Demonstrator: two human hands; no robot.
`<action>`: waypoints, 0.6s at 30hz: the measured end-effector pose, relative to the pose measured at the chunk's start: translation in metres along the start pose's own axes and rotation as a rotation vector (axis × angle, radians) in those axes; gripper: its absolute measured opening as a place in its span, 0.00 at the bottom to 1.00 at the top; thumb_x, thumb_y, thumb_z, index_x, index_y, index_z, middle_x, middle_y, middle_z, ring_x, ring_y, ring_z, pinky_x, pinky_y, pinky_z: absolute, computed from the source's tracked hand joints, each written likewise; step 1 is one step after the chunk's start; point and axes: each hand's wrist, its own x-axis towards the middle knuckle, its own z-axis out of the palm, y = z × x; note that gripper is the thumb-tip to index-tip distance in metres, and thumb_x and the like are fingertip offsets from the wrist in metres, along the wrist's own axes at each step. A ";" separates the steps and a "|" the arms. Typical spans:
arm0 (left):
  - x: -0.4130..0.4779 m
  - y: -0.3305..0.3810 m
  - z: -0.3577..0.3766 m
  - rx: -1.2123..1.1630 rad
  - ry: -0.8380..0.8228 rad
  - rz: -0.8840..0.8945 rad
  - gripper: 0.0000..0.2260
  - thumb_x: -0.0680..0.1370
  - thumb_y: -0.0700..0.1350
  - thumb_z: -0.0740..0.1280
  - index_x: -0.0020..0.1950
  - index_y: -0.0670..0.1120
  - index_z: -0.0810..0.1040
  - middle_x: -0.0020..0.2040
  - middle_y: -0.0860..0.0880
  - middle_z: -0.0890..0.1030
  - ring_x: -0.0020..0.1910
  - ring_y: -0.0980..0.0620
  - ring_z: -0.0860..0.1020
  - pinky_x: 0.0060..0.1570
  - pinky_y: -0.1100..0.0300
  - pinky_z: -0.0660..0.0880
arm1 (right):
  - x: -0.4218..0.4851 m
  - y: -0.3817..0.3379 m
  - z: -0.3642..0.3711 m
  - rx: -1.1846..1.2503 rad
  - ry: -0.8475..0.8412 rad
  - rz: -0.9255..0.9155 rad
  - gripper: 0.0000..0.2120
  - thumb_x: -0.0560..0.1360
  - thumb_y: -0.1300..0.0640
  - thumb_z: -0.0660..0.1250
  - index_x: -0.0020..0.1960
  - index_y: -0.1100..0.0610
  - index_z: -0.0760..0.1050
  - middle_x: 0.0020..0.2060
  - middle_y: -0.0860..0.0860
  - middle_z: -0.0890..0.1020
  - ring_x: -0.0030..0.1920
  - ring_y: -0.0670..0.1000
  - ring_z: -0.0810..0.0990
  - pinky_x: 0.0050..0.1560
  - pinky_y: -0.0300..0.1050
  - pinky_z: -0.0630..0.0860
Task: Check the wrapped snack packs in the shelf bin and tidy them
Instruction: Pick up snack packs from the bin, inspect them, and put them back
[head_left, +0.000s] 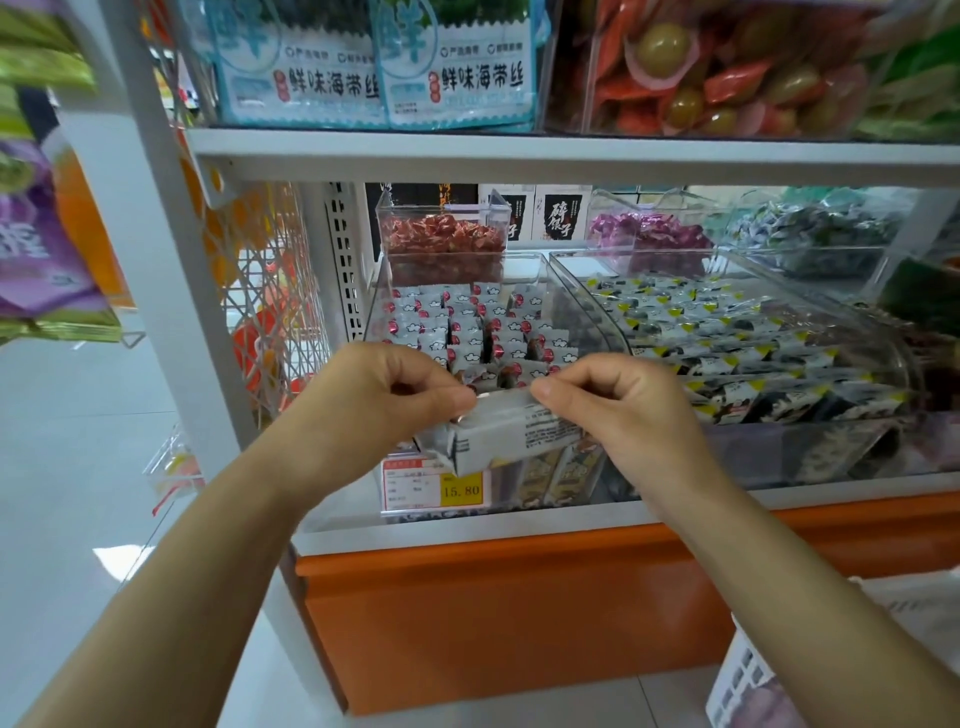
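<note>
Head view: one grey wrapped snack pack (511, 434) is held just in front of the clear shelf bin (378, 291), over its front edge. The left hand (384, 395) pinches the pack's top edge with thumb and curled fingers, and the right hand (618, 405) pinches the same edge beside it. Rows of similar packs (467, 332) stand inside the bin, and a price label (436, 486) sits on its front

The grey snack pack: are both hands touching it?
Touching. The head view shows the left hand and right hand pinching the grey snack pack along its top edge.
</note>
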 end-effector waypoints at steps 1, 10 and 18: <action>-0.001 0.000 0.001 -0.036 -0.021 -0.004 0.04 0.69 0.53 0.69 0.38 0.55 0.83 0.36 0.55 0.84 0.35 0.59 0.81 0.33 0.73 0.73 | 0.000 0.001 0.001 -0.004 0.017 0.002 0.06 0.72 0.58 0.71 0.36 0.55 0.81 0.31 0.50 0.82 0.32 0.44 0.79 0.34 0.34 0.75; 0.001 -0.008 0.001 -0.054 -0.083 -0.004 0.08 0.70 0.45 0.71 0.46 0.56 0.80 0.42 0.57 0.83 0.42 0.60 0.81 0.40 0.71 0.77 | 0.008 -0.001 -0.016 0.240 -0.212 0.299 0.07 0.69 0.57 0.68 0.38 0.61 0.80 0.33 0.53 0.85 0.36 0.51 0.84 0.31 0.44 0.81; 0.000 -0.005 0.004 -0.048 -0.114 -0.009 0.07 0.73 0.44 0.69 0.47 0.57 0.80 0.42 0.58 0.83 0.43 0.60 0.81 0.40 0.71 0.77 | 0.014 0.005 -0.028 0.377 -0.360 0.388 0.08 0.66 0.57 0.67 0.33 0.59 0.82 0.33 0.54 0.84 0.35 0.52 0.84 0.29 0.43 0.81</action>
